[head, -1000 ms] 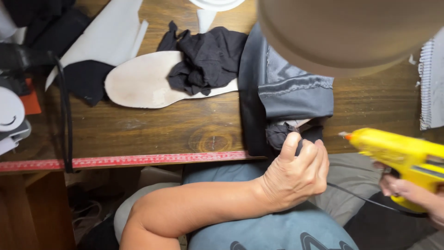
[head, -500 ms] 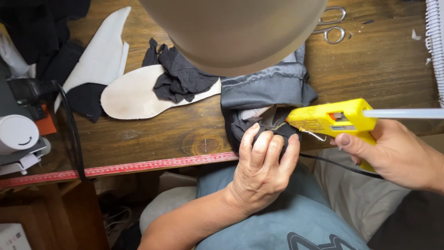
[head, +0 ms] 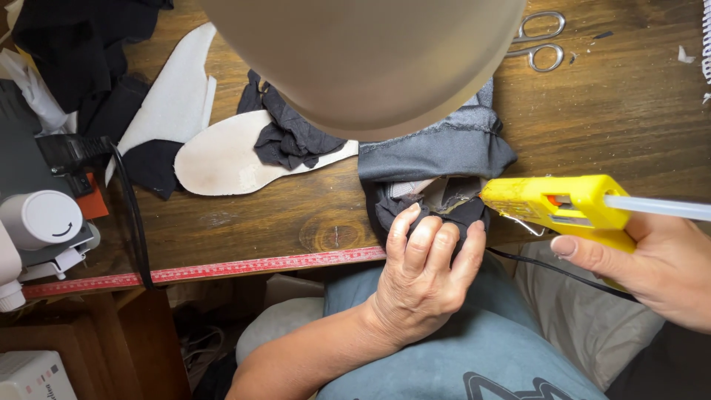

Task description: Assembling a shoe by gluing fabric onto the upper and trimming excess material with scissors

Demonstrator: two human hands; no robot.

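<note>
The left hand curls its fingers over the dark fabric piece at the wooden table edge. At its three o'clock, the right hand grips a yellow glue gun, nozzle touching the fabric. An insole lies at ten o'clock, scissors at one.

Small craft workshop, shoemaking or fabric work. Evidence: a worn wooden workbench with a red measuring tape fixed along its front edge, below the fingertips of the left hand. Pale insole cutout and black fabric scraps up and left of those fingers; metal scissors well beyond them (top right). Yellow hot glue gun just right of the fingertips. Sewing-type machine at far left.
</note>
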